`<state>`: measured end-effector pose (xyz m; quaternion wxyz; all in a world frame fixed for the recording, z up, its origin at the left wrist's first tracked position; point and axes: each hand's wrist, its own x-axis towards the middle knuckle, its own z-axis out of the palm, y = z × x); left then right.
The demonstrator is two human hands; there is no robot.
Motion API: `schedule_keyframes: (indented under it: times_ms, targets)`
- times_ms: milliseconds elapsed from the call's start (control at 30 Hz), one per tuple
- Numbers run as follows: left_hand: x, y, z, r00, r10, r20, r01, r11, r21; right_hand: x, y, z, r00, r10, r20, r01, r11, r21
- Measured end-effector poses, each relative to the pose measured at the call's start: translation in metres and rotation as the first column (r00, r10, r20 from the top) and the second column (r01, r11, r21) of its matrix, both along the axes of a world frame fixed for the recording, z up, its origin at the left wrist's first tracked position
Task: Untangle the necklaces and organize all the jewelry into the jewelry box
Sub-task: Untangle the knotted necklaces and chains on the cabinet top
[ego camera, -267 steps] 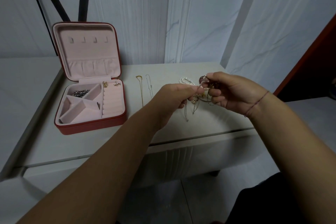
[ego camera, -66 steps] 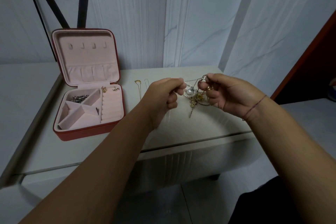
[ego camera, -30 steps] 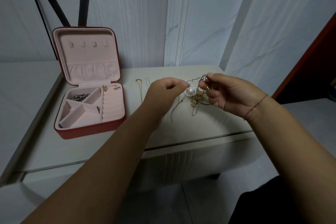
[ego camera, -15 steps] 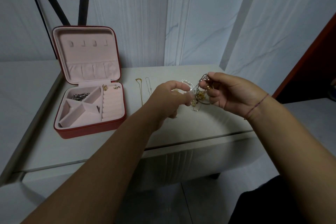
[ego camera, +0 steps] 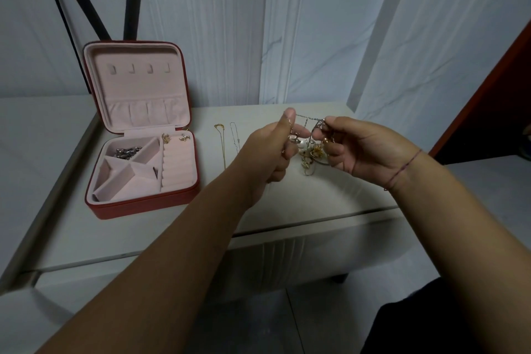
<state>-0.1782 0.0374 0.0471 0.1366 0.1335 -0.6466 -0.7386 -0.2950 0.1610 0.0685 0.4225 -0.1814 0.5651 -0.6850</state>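
A tangle of necklaces [ego camera: 309, 152] with gold charms and a pearl hangs between my hands above the table. My left hand [ego camera: 271, 149] pinches a thin chain of it between thumb and fingers. My right hand [ego camera: 353, 148] grips the other side of the tangle. A short stretch of chain runs taut between the two hands. The red jewelry box [ego camera: 143, 201] stands open at the left, pink inside, with a silver piece [ego camera: 128, 151] in one compartment and two small earrings [ego camera: 175, 138] at its back. A gold necklace [ego camera: 221, 146] and a silver necklace [ego camera: 235, 138] lie straight on the table.
The white table [ego camera: 138, 227] ends in a front edge below my forearms, with a drawer front under it. A marbled wall rises close behind. Black bars [ego camera: 86, 3] lean behind the box lid. A dark red panel [ego camera: 494, 95] stands at the right.
My left hand has lifted and taken a new hold higher on the chain, pulling a short stretch taut toward my right hand. The right hand has stayed in place.
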Motion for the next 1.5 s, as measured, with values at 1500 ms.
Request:
schedule_keyframes:
  times_ms: [1500]
  targets:
    - [-0.003, -0.004, -0.004, 0.986, -0.110, 0.126, 0.103, 0.993, 0.061, -0.005, 0.001, -0.001, 0.999, -0.023, 0.033, 0.024, 0.999, -0.044]
